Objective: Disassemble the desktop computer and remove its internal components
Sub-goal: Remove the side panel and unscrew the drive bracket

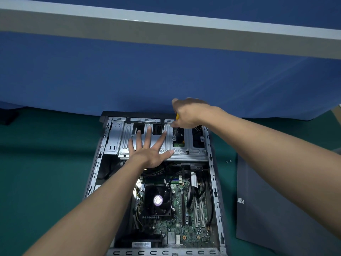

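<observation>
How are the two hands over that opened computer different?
The left hand lies flat, fingers spread, on the silver drive cage; the right hand curls round a yellow-handled screwdriver. The left hand touches the cage directly; the right hand is raised above it. Both are bare and work on the same cage.

A green counter (36,182) set against a blue partition (129,74).
The partition rises just beyond the right hand (186,113); a pale grey rail (166,28) crosses it well above, slanting down rightward.
</observation>
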